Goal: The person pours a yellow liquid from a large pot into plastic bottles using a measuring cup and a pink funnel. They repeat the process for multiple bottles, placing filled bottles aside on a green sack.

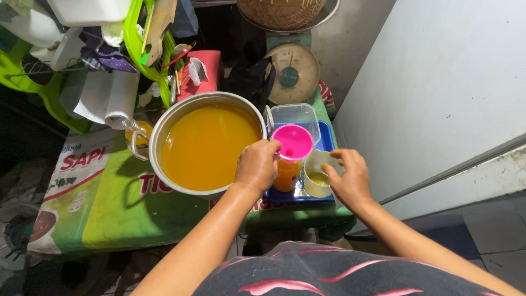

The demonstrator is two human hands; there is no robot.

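Observation:
My left hand (256, 165) grips the rim of a pink funnel (293, 142) that sits in the neck of a small bottle (287, 175) filled with orange liquid. My right hand (347, 180) holds a pale cup (318, 174) with a little yellow-orange liquid in its bottom, just right of the bottle. Both stand on a blue tray (327, 140). To the left sits a large metal pot (204, 143) full of orange liquid.
A clear plastic container (293, 116) rests on the tray behind the funnel. A round kitchen scale (291, 72) stands further back, a red box (201, 71) and dish rack clutter at the back left. The table has a green printed cover (109, 214). A white wall panel (438, 93) rises on the right.

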